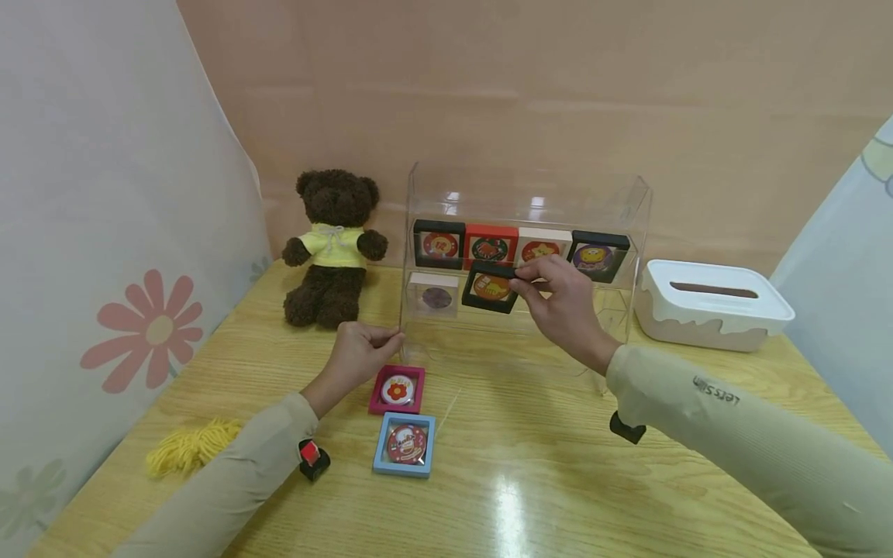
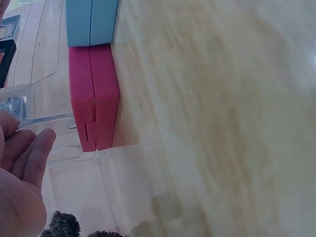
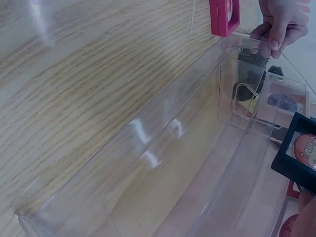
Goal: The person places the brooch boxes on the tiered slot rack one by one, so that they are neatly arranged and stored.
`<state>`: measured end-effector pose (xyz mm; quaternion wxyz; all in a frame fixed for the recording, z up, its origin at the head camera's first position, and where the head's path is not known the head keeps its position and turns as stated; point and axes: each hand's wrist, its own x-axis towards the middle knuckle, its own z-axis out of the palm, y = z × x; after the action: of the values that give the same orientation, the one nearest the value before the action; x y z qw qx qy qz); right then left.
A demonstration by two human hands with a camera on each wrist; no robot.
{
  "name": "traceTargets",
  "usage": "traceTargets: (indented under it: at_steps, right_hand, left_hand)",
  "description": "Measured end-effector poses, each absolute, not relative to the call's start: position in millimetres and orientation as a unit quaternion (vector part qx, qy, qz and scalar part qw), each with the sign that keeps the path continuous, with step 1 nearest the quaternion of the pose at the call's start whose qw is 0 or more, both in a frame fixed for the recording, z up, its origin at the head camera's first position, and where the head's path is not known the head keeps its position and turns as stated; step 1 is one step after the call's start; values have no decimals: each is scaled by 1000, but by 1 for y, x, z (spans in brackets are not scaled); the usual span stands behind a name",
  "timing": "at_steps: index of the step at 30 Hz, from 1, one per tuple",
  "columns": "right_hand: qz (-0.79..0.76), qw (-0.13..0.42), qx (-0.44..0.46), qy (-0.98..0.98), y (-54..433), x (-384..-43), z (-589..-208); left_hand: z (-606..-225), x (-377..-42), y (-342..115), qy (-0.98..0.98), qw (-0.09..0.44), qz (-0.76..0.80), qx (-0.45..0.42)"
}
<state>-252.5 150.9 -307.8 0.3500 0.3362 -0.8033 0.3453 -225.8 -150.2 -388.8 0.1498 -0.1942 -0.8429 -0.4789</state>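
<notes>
Between thumb and fingers, my right hand [image 1: 561, 306] pinches the upper right corner of a black square display frame [image 1: 491, 288] with a round badge inside. The frame is held tilted at the lower tier of a clear acrylic display stand [image 1: 558, 205], just right of a white frame [image 1: 434, 294]. My left hand [image 1: 356, 356] pinches the stand's left side edge near the bottom; the left wrist view shows its fingertips at the clear edge. On the upper tier stand a black frame [image 1: 418, 244], a red frame [image 1: 491, 248], a white frame [image 1: 543, 244] and another black frame [image 1: 598, 256].
In front of the stand lie a pink frame [image 1: 396, 390] and a light blue frame [image 1: 405, 444]. Yellow yarn [image 1: 188, 448] is at the left, by my forearm. A brown teddy bear [image 1: 335, 248] sits behind, and a white tissue box [image 1: 711, 302] stands right.
</notes>
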Motion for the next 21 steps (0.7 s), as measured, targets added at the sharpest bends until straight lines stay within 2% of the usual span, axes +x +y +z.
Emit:
traceTargets:
  at_steps: [21]
  right_hand:
    - [352,314,311,-825,143,-258,-320]
  left_hand:
    - [-390,-226,-153,-839,123,-496,-188]
